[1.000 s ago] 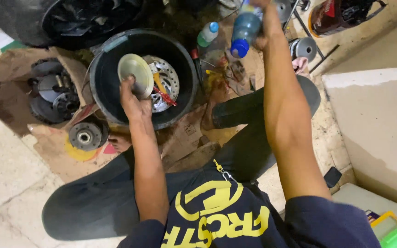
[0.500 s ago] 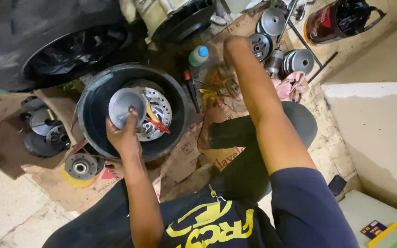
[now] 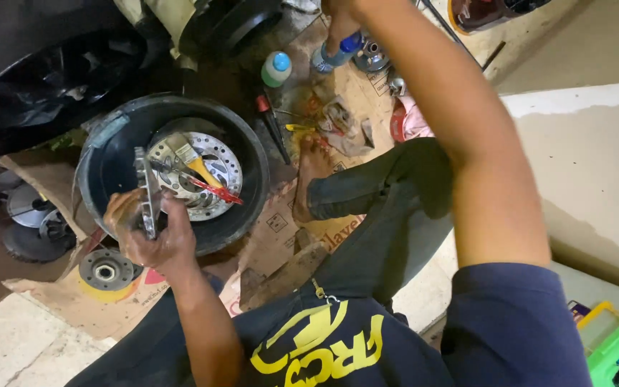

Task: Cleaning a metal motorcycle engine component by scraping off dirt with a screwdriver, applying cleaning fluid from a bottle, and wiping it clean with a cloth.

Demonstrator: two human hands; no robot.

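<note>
Your left hand (image 3: 153, 240) is closed around a round metal plate (image 3: 148, 192), holding it on edge so that only its thin rim faces you, right over the near rim of the black basin (image 3: 248, 154). Your fingers are grimy and wrap the lower part of the plate. Inside the basin lies a drilled brake disc (image 3: 213, 168), with a paintbrush (image 3: 188, 158) resting across it and a red-handled tool (image 3: 216, 192) lying just beside the brush. Your right hand (image 3: 339, 29) is stretched far forward to the top of the view, gripping a clear bottle with a blue cap (image 3: 337, 54) near its neck; the bottle hangs just above the cardboard (image 3: 281, 222) spread on the floor. A second bottle with a pale blue cap (image 3: 276, 69) stands a little to the left of it, between the basin and the hand. A crumpled rag (image 3: 345, 125) and a yellow-handled screwdriver (image 3: 299, 127) lie on the cardboard near your bare foot (image 3: 311, 172). To the left of the basin, a small metal hub (image 3: 106, 271) sits on a yellow disc, and darker round parts (image 3: 26, 218) rest further left. A big black tyre (image 3: 30, 79) fills the upper left corner.
</note>
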